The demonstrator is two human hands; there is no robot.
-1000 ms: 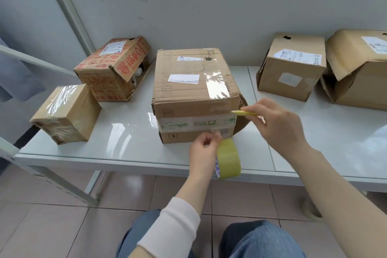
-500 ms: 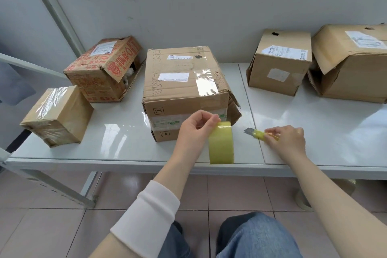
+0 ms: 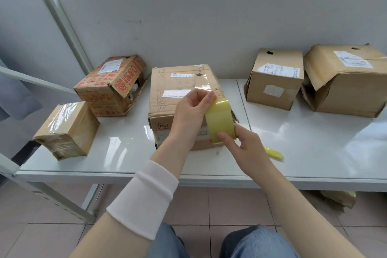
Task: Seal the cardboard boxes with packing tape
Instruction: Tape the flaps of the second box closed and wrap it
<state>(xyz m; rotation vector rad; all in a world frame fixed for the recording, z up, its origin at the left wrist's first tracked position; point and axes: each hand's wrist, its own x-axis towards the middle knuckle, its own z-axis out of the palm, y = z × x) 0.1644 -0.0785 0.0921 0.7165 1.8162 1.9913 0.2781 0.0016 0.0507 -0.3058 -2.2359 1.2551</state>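
On the table the box sits nearest me, so I hold the roll just in front of it, ready to lay a strip. My right hand clasps the roll's lower part, thumb on its face, steadying it. My left hand pinches its top (hunting the tape's end, I'd guess). The knife lies beside my right wrist, within reach.
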